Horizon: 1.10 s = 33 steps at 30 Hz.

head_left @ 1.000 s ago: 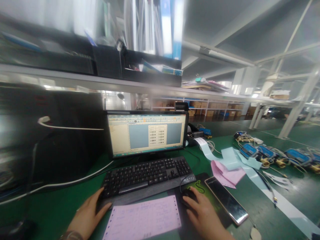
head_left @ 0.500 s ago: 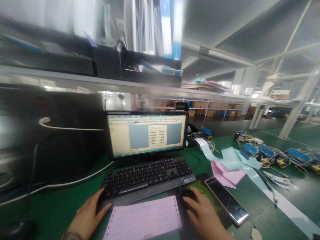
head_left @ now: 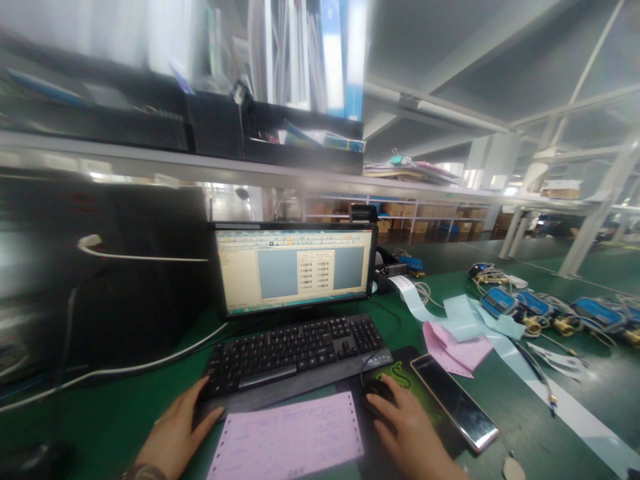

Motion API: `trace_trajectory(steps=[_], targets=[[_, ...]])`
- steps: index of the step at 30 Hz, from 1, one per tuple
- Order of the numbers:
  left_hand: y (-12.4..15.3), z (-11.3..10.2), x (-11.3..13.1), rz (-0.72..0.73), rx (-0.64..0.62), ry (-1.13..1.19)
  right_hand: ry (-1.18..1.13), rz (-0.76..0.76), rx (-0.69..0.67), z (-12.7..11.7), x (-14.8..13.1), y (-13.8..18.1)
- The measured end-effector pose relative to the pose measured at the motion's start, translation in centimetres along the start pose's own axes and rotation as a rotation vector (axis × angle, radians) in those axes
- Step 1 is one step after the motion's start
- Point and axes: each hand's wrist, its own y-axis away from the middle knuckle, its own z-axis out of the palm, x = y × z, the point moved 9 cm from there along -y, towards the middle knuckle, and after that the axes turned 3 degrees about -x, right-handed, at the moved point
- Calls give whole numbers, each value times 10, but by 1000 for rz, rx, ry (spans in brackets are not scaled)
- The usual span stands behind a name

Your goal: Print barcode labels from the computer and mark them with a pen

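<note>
black mouse, one: lay on the mat directly under my right hand, its fingers curled round it, while my left hand, loose and grasping nothing, touched the left end of the keyboard, long axis crosswise, pink sheet between my hands.

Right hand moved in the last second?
No, no visible shift: judged against the black keyboard, the right hand stays in the same place, over the black computer mouse.
</note>
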Motion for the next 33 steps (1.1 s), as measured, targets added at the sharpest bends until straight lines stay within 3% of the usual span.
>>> trace_trajectory(steps=[33], targets=[[0, -1, 2, 5, 8, -3, 6, 3, -9, 1, 1, 1]])
